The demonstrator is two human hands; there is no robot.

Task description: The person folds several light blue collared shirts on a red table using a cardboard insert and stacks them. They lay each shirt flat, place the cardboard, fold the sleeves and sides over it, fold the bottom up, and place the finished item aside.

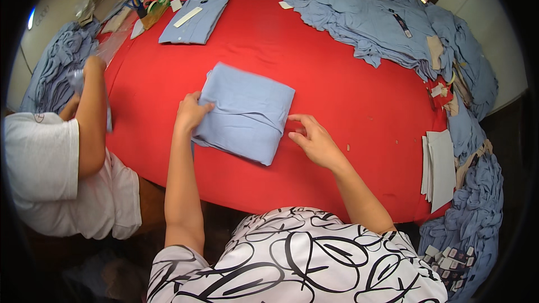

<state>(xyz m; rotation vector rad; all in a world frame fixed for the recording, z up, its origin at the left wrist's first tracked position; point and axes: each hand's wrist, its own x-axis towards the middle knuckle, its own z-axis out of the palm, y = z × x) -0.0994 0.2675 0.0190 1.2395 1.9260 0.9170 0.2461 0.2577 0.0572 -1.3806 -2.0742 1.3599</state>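
— "Bold black loops cover the white patterned shirt [292, 269] of a worker at a red-covered worktop [337, 191], forearms reaching toward a folded blue garment [244, 109] near the middle."

— "And the hands?"

— "Left hand [192, 112] at the garment's left edge, thumb over the cloth; whether its hidden fingers pinch the layers, one cannot tell. Right hand [314, 141] is open, thumb and fingers parted, just beside the right edge; contact cannot be made out."

— "How is such a fold best handled?"

— "A slanting crease crosses the upper face. Steadying the left edge while the other hand strokes outward to the right would probably flatten it. Light, even pressure seems wise, since hard pulling could drag the layers underneath out of line. Cloth seems to jut out at the near left corner, and may merit a tuck."

— "Any yardstick?"

— "A second folded garment [211, 22], far left, lies flat under a white strip [188, 17]. Its straight sides look a fair guide for squaring the edges."
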